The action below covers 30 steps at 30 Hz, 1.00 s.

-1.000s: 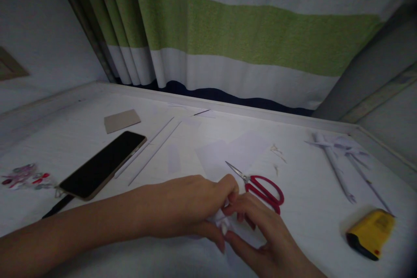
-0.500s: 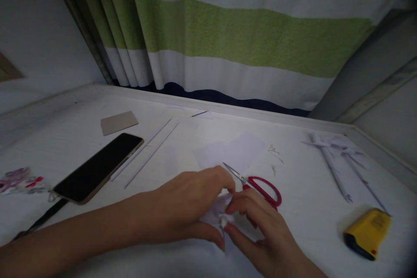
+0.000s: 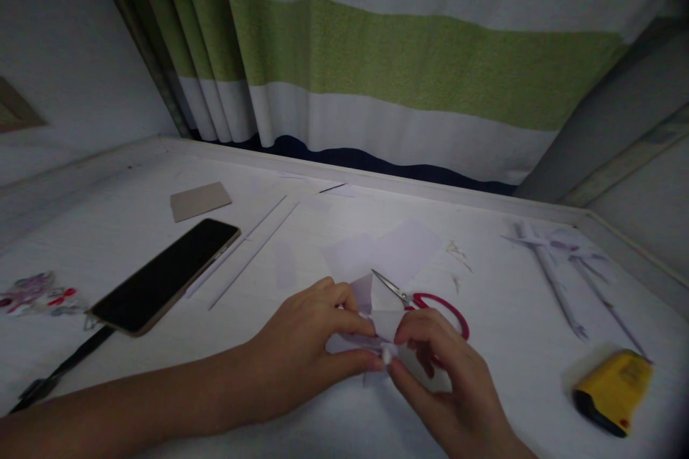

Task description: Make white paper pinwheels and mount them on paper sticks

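Observation:
My left hand pinches a folded piece of white paper between thumb and fingers, near the front of the white table. From the other side my right hand grips the same paper, its thumb and forefinger close to a small white rolled bit. One pointed flap of the paper stands up between the hands. Just beyond my right hand lie red-handled scissors, their blades pointing away to the left; my fingers partly cover one handle loop.
At left lie a phone, a grey card, two thin paper rods and small packets. Flat paper sheets lie beyond the scissors. At right are a paper construction and a yellow tape measure.
My left hand has uncurled from over the paper and drawn back, so more of the folded paper shows. My right hand has shifted slightly right. The view has moved a little.

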### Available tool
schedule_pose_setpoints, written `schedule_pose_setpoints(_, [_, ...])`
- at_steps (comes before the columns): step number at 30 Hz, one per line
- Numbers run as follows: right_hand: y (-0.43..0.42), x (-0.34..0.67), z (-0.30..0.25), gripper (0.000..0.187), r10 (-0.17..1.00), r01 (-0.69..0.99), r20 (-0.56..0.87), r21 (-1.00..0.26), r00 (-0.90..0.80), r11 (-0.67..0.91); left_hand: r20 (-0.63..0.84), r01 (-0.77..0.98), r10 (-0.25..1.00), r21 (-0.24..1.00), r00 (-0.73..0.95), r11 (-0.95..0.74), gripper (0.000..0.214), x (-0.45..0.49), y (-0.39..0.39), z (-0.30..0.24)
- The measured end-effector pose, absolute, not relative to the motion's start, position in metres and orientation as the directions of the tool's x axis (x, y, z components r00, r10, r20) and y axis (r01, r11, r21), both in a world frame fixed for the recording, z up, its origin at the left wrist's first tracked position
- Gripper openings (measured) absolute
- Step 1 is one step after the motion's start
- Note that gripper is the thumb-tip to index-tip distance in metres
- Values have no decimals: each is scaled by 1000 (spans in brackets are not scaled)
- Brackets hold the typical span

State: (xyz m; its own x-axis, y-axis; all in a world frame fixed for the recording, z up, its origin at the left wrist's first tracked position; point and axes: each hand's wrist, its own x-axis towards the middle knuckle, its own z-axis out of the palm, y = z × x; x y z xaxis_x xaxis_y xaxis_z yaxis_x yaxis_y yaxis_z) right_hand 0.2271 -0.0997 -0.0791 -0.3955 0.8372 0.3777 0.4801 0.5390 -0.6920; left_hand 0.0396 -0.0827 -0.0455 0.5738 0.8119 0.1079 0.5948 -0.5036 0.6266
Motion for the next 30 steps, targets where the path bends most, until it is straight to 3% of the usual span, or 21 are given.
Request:
schedule_pose_setpoints(7, [-101, 226, -76, 25, 883, 449, 301, -774, -360, 447, 169, 558, 838, 675, 519, -482, 10, 41, -82, -48])
schedule_pose_setpoints(14, [-100, 223, -78, 25, 938, 270, 250, -911, -239, 311, 204, 561, 821, 641, 533, -524, 11, 43, -82, -47])
schedule_pose_setpoints(24, [-97, 227, -74, 18, 952, 256, 180, -935, -247, 243, 163, 617, 848, 619, 504, -485, 15, 44, -82, -40])
schedule_pose_setpoints(30, [-97, 222, -76, 18, 969, 218, 159, -955, -191, 199, 112, 501, 883, 788, 455, -358, 12, 43, -77, -43])
